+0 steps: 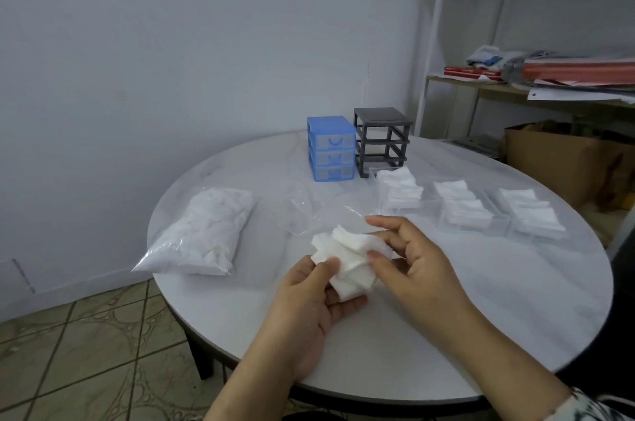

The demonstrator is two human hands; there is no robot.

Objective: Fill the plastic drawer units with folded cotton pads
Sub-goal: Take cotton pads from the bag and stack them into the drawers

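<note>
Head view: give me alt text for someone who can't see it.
Both hands, left hand and right hand, hold a bunch of cotton pads above a round white table. Behind stand a blue drawer unit, an empty grey frame and three clear drawers of pads.

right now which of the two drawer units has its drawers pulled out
The grey drawer unit, right of the blue one. Its frame is bare, open slots you can see through, while the blue unit has all three drawers in.
</note>
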